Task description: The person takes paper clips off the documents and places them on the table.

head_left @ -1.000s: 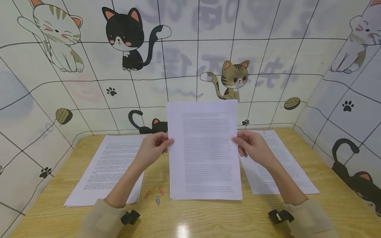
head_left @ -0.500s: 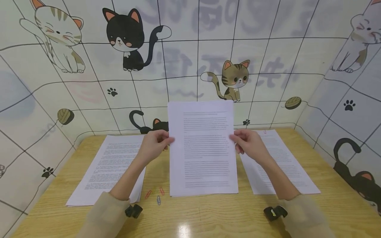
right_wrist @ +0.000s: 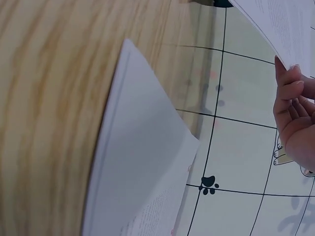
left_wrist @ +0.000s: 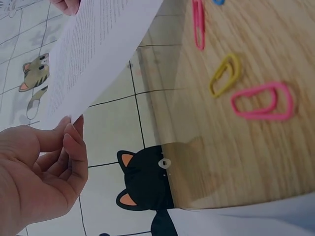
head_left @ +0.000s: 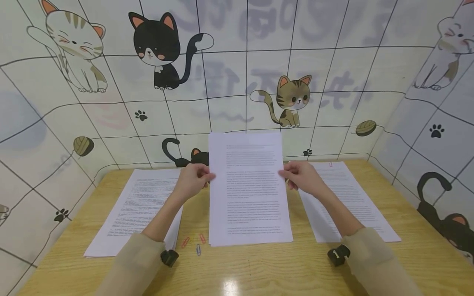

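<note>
Printed sheets of paper (head_left: 249,189) stand upright between my two hands in the head view, text facing me. My left hand (head_left: 192,181) pinches their left edge between thumb and fingers. On the opposite edge, my right hand (head_left: 303,177) pinches the sheets the same way. The left wrist view shows the thumb and curled fingers of the left hand (left_wrist: 47,169) at the paper's edge (left_wrist: 88,64). From the right wrist, the right hand (right_wrist: 295,108) grips the sheets (right_wrist: 285,29) at the picture's side.
A stack of printed paper (head_left: 137,205) lies at the left. Another stack (head_left: 352,205) lies at the right, with a pink paper clip (head_left: 331,164) on its top edge. Loose paper clips, including a blue one (head_left: 198,249) and a yellow one (left_wrist: 226,75), lie on the wooden table (head_left: 252,271).
My right hand has shifted left with the sheets' right edge, and the sheets look narrower. Their top edge has dropped slightly. Both hands keep their pinch.
</note>
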Action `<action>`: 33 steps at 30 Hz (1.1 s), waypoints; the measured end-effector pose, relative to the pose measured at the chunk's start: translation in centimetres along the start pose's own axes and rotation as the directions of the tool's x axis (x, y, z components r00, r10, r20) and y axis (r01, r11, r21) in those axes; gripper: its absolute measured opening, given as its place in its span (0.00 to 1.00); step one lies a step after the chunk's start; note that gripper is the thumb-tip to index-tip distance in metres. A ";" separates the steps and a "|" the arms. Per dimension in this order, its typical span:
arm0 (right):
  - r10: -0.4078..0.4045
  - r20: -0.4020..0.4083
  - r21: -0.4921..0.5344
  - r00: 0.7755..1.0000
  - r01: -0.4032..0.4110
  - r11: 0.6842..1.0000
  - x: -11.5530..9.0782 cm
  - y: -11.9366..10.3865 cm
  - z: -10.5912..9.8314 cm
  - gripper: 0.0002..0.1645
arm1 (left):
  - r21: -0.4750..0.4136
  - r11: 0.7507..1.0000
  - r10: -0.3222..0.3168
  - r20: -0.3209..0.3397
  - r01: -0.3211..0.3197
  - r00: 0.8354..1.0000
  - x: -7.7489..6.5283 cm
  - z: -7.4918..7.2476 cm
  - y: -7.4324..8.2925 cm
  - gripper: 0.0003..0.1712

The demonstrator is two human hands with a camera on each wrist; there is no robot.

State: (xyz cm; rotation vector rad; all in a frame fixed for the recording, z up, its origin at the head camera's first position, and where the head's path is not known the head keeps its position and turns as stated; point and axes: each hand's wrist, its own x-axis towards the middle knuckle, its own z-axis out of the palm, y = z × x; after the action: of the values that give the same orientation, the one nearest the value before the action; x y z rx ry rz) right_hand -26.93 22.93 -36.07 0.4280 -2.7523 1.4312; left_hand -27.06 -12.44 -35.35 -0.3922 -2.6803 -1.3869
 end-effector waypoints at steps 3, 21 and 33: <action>0.027 0.028 -0.031 0.999 -0.026 0.999 0.5 0.3 0.2 0.10 | -0.003 1.000 -0.021 0.008 0.021 1.000 0.3 0.1 -0.4 0.07; 0.137 0.145 -0.178 0.980 -0.110 0.978 2.7 1.7 1.8 0.09 | 0.072 0.987 -0.154 0.141 0.145 0.978 1.7 1.0 -2.9 0.06; 0.215 0.194 -0.261 0.957 -0.161 0.952 3.8 2.1 2.7 0.10 | 0.117 0.976 -0.203 0.203 0.182 0.958 2.6 1.4 -3.6 0.08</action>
State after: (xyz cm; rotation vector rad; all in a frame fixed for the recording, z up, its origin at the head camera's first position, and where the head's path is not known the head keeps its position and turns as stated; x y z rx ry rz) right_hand -30.75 21.03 -38.77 0.3410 -3.1749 1.1132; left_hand -30.50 -12.77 -38.49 -0.2928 -3.0203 -1.3229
